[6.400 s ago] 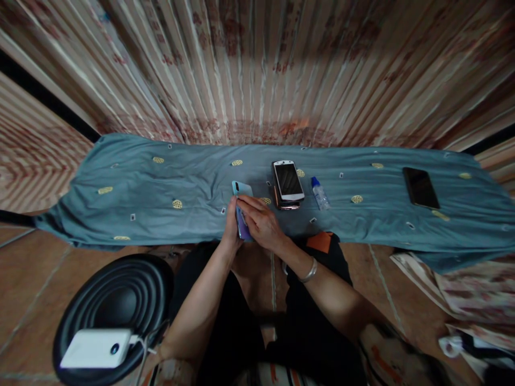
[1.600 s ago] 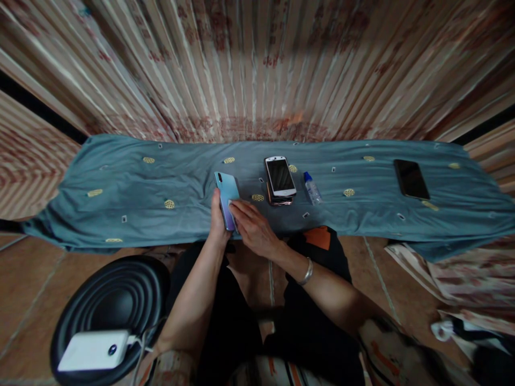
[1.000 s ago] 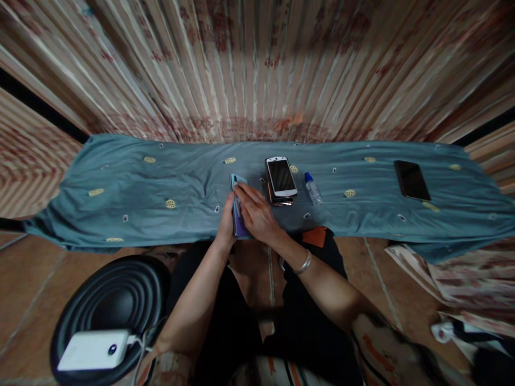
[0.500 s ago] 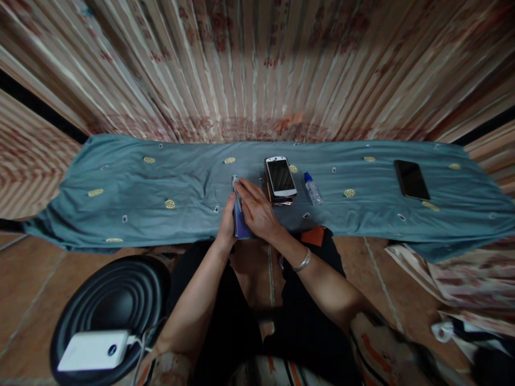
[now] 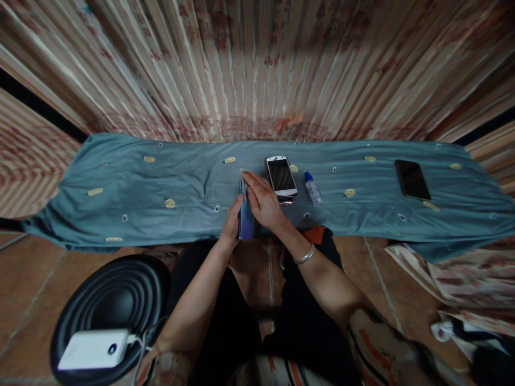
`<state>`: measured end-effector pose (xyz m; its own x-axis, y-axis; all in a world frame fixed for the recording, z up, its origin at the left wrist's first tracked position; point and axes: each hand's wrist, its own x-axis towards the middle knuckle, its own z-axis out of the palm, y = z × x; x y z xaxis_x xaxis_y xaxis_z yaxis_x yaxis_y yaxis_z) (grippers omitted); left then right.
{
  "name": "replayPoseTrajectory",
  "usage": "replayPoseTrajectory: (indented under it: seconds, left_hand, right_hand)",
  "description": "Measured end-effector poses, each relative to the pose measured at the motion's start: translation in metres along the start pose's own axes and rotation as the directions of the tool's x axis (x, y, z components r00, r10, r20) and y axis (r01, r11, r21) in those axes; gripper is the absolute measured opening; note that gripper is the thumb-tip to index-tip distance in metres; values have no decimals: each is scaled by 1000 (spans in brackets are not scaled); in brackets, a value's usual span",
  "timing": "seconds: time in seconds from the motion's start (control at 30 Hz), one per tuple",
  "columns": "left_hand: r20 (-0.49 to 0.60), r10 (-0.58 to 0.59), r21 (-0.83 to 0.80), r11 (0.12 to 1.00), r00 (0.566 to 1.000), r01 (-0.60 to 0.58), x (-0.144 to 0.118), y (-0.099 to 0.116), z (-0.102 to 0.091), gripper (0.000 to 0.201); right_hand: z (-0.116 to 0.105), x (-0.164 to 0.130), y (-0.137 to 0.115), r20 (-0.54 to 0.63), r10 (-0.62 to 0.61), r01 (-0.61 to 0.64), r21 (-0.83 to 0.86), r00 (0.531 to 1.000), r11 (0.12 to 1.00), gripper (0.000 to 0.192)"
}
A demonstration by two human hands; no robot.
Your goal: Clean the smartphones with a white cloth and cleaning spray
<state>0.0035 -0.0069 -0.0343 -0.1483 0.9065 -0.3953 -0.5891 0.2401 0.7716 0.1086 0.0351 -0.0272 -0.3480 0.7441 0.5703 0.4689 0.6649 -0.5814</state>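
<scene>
A phone with a blue-violet back (image 5: 247, 226) is held on edge at the front of the covered table, tilted. My left hand (image 5: 232, 221) grips its left side, thumb up along the edge. My right hand (image 5: 264, 203) lies over the upper part, fingers together, pressing a thin pale grey cloth (image 5: 244, 187) against it; most of this cloth is hidden under the fingers. Just right of my right hand, a white phone (image 5: 281, 176) rests on top of a small stack. Beside that lies a clear bottle with a blue cap (image 5: 313, 189).
A dark phone (image 5: 412, 179) lies on the right part of the teal tablecloth (image 5: 193, 182). Pleated curtains (image 5: 241, 69) hang behind the table. At lower left, a white power bank (image 5: 94, 349) with a cable sits on a black round stool (image 5: 115, 300).
Both hands and the phone have shifted slightly to the right, and the phone stands more upright in view. My right hand still presses on its upper part.
</scene>
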Motion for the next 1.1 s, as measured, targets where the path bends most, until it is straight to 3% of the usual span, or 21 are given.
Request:
replayPoseTrajectory:
  seconds: [0.33, 0.47, 0.73, 1.1]
  left_hand:
    - [-2, 9, 6, 1000, 1000, -9, -5, 8, 2, 25]
    - [-24, -36, -41, 999, 999, 35, -6, 10, 5, 30]
    - [8, -17, -148, 989, 1000, 18, -4, 13, 1, 37]
    - [-9, 13, -191, 981, 1000, -15, 0, 19, 0, 41]
  right_hand:
    - [-1, 2, 9, 10, 71, -71, 2, 997, 997, 44]
    - [4, 0, 15, 20, 131, -131, 11, 991, 991, 44]
    - [16, -4, 19, 35, 193, -194, 30, 981, 981, 46]
    - [18, -17, 5, 79, 144, -143, -18, 986, 990, 42]
